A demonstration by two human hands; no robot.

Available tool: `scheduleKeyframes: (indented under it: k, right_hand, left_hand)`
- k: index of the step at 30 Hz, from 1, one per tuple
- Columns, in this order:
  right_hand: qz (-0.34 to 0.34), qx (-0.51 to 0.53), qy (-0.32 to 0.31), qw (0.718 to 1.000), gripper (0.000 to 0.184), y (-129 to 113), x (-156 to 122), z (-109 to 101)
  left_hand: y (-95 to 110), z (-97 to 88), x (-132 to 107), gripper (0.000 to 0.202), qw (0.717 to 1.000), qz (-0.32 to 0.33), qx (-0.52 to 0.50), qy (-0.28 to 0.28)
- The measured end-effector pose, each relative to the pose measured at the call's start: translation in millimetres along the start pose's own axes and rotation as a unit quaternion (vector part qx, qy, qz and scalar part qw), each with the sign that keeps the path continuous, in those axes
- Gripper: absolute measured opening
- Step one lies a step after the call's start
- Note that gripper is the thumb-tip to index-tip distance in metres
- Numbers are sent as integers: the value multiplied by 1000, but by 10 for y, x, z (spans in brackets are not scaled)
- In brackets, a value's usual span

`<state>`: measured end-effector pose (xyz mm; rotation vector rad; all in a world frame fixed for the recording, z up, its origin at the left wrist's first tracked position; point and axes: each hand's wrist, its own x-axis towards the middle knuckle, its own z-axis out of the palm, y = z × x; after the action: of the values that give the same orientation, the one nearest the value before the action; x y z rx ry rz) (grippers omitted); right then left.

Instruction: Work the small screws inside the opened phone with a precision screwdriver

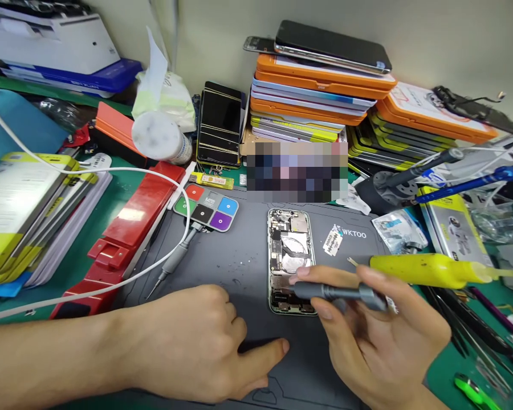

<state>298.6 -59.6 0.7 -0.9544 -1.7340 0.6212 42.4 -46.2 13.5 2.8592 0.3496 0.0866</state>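
An opened phone (287,250) lies on the dark grey mat (239,239), its inner boards and a round coil area showing. My right hand (380,330) grips a grey screwdriver (329,291) between thumb and fingers, tilted nearly flat. The screwdriver's left end is over the phone's lower part; whether it touches cannot be told. Left of the phone, my left hand (214,341) is low over the mat, back upward. Its index finger points right while the other fingers curl in, and the palm side is hidden. A small label-like plate (333,241) lies right of the phone.
Another screwdriver (175,262) leans by a coloured square pad (207,208). A white cable (154,171) loops across the left. Nearby are a red tool (128,222), a yellow bottle (423,270), tweezers (479,336) and stacked orange cases (325,74) at the back.
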Motion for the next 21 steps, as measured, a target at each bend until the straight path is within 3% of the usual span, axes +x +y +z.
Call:
scheduleKeyframes:
  k: [4,9,14,19,21]
  right_hand:
    - [-35,-25,-28,999,64,-46,42,-2]
    - [26,7,-60,998,40,-14,22,66]
    - [31,32,-116,992,44,77,-33,60]
    - [39,19,-138,990,46,95,-39,50]
    - [38,15,-132,990,46,76,-34,59]
  left_hand:
    - [32,38,-21,39,1000,10,-13,23]
    - [28,37,-11,31,999,18,-16,45]
    - [12,36,10,20,997,25,-17,66]
    - [13,44,18,40,999,29,-15,28]
    - [16,23,25,36,999,25,-15,19]
